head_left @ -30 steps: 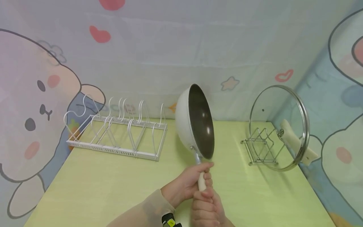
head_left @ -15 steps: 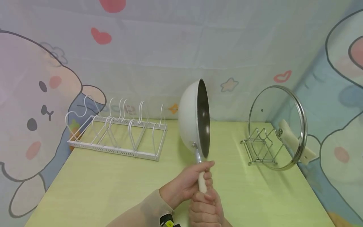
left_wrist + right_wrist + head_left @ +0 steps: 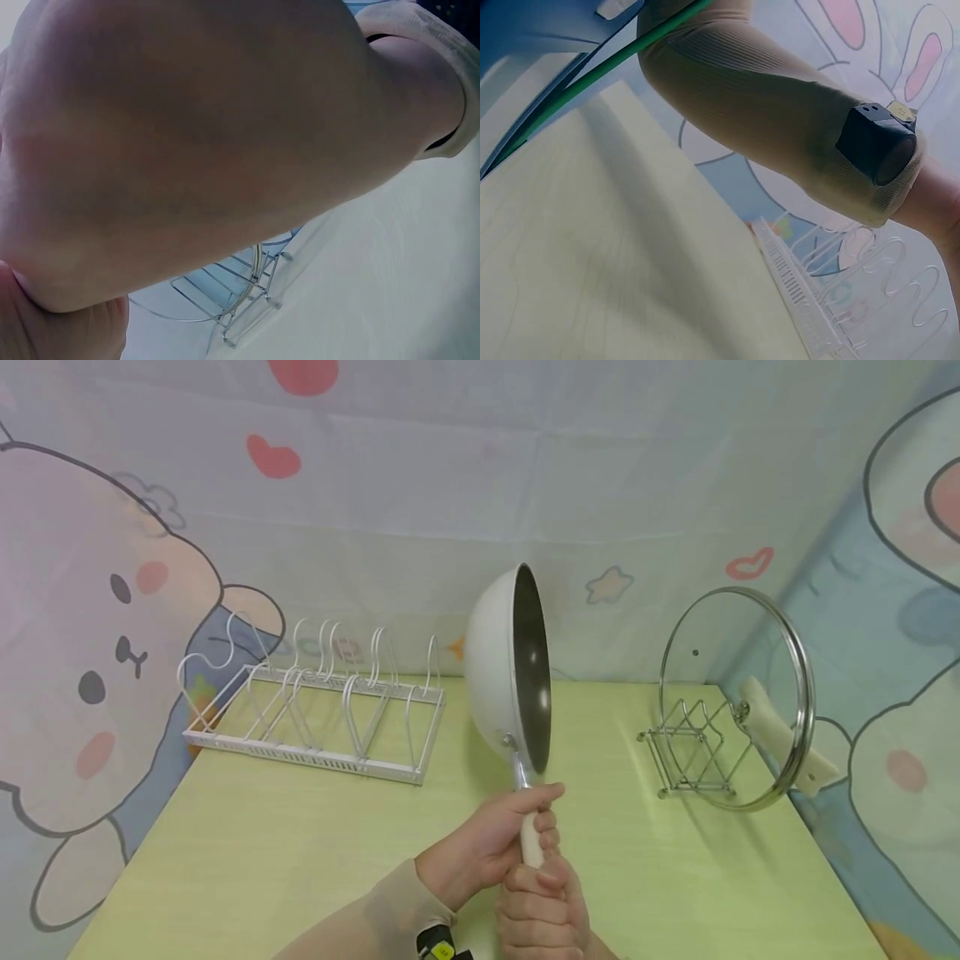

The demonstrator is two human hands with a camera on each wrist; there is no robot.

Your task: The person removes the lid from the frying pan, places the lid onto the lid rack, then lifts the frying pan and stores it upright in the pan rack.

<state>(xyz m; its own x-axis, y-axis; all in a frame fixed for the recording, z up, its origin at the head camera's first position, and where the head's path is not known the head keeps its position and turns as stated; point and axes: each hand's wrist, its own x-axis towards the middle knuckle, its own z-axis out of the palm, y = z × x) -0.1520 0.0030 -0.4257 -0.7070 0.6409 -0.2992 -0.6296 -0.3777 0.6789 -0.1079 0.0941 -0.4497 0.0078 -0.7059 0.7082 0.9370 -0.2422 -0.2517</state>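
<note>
A deep white wok (image 3: 491, 664) with a dark inside stands on edge in the air above the middle of the table, its opening facing right. Both hands hold its cream handle (image 3: 530, 842). My left hand (image 3: 491, 839) grips it near the metal neck, thumb lying across the top. Just below, my right hand (image 3: 542, 910) wraps round the handle's lower end. The left wrist view is mostly filled by the left hand (image 3: 180, 165), which hides the handle. In the right wrist view a sleeved forearm (image 3: 780, 112) shows, without the wok.
A white wire rack (image 3: 300, 756) with upright loops stands on the table (image 3: 300, 843) at the left. At the right, a glass lid (image 3: 806, 693) with a cream handle leans upright in a small metal rack (image 3: 686, 789). A patterned cloth (image 3: 420, 468) hangs behind.
The wok has turned about its handle, so its dark inside shows as a narrower strip. It has shifted slightly left in the last half second. Both hands keep their grip.
</note>
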